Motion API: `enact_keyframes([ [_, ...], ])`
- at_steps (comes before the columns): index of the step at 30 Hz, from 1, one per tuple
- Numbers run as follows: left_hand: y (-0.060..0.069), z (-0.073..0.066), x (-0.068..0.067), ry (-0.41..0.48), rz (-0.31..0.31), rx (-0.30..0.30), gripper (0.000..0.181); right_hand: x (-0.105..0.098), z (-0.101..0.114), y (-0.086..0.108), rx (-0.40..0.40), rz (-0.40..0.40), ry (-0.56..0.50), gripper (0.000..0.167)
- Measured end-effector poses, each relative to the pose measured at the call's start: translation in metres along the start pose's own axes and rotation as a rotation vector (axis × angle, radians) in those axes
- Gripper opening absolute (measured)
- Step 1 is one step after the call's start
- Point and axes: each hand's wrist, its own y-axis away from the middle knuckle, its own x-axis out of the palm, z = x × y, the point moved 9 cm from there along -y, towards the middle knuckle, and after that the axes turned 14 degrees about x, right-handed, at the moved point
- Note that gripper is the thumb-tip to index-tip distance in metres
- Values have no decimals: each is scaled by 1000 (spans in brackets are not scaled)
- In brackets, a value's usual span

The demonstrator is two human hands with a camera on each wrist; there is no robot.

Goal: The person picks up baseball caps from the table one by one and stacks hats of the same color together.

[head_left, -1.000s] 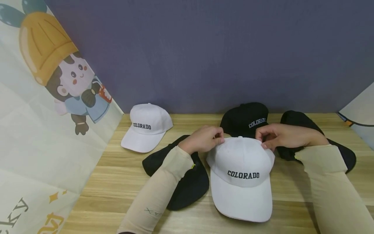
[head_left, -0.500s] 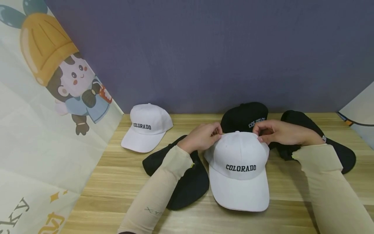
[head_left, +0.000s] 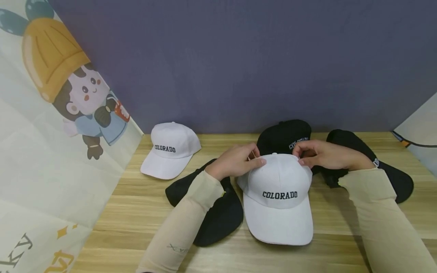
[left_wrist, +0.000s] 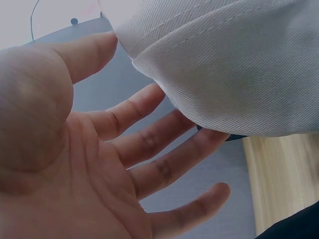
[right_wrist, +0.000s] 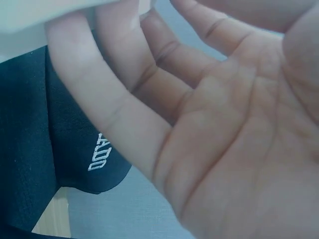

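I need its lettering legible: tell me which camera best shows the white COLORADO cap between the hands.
The head view: it shows the white COLORADO cap with crown, lettering and brim. The left wrist view gives only a stitched piece of its fabric; the right wrist view, a pale edge.

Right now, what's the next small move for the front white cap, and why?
Perhaps lower the front white cap gently toward the table: the left hand and right hand hold its far side, and some left-hand fingertips pass behind its edge.
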Motion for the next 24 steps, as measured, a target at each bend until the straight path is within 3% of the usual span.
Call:
enact_keyframes([
  [14,3,4,-4,47,4,-17,27,0,2,-1,-4,-6,17,11],
  [18,7,5,-19,84,-28,-8,27,-1,2,1,-2,-16,16,11],
  [24,24,12,-56,78,-148,-34,23,-1,1,-1,20,-15,4,11],
])
